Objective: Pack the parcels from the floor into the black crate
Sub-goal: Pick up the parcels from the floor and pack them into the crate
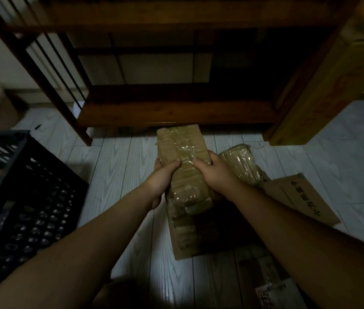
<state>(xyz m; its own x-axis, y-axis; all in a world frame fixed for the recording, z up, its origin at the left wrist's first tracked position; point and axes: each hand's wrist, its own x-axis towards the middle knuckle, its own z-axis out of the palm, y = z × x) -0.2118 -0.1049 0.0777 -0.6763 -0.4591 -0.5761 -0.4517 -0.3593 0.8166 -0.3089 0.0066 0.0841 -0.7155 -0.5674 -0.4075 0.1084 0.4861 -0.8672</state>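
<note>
Fingers (199, 161) of both hands curl round one long, tape-wrapped parcel (179, 141). The left hand (162, 177) grips its left edge and the right hand (215, 172) its right edge, thumbs on top. The parcel sits in the middle of the view, over the pale plank floor (120, 166) and in front of a wooden shelf (176, 112). Its near end is above a second parcel (186, 233) (whether they touch is unclear). A third parcel (242, 163) lies just right of the hands, beside a flat cardboard sheet (301, 197). The black crate (31, 192) stands well to the left, apart from the held parcel.
</note>
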